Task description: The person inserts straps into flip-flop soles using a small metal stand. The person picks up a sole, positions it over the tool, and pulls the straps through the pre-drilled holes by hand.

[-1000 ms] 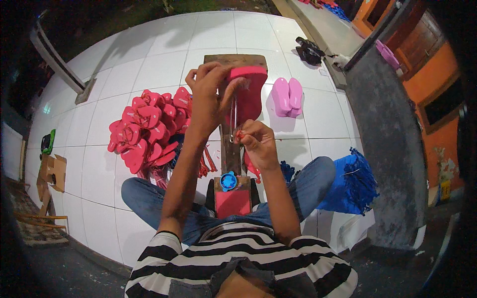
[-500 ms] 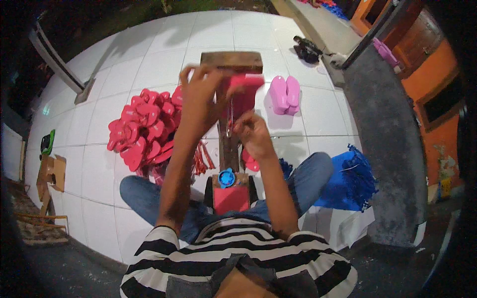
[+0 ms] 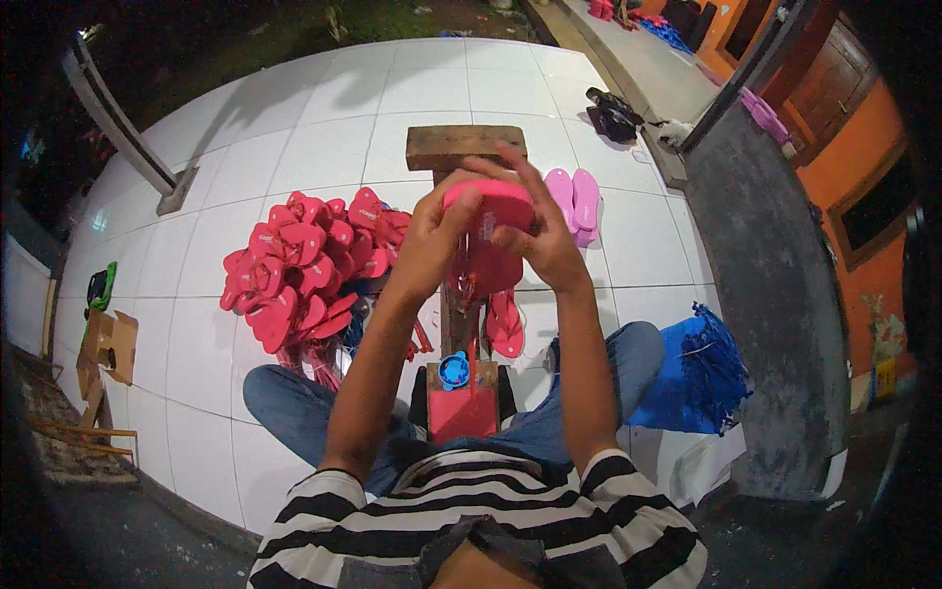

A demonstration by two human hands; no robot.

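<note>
A pinkish-red flip-flop sole (image 3: 496, 257) is held up over a narrow wooden bench (image 3: 465, 145). My left hand (image 3: 432, 240) grips its left edge, thumb on the upper face. At its right edge my right hand (image 3: 551, 245) holds on, with the thumb bent over the face and some fingers raised behind the far end. A thin red strip hangs below the sole. Nearer to me on the bench sit a small blue round dish (image 3: 454, 369) and a red pad (image 3: 463, 412). Another red flip-flop (image 3: 504, 324) lies on the floor just right of the bench.
A heap of red flip-flops (image 3: 299, 260) lies left of the bench. To the right are pink soles (image 3: 585, 204) and a bundle of blue straps (image 3: 702, 368) on a blue sheet. A black object (image 3: 613, 115) rests by the step; a cardboard box (image 3: 120, 346) stands far left.
The sole has turned its flat face toward me. My left hand has come down to its left edge; my right hand has moved up and right from below it.
</note>
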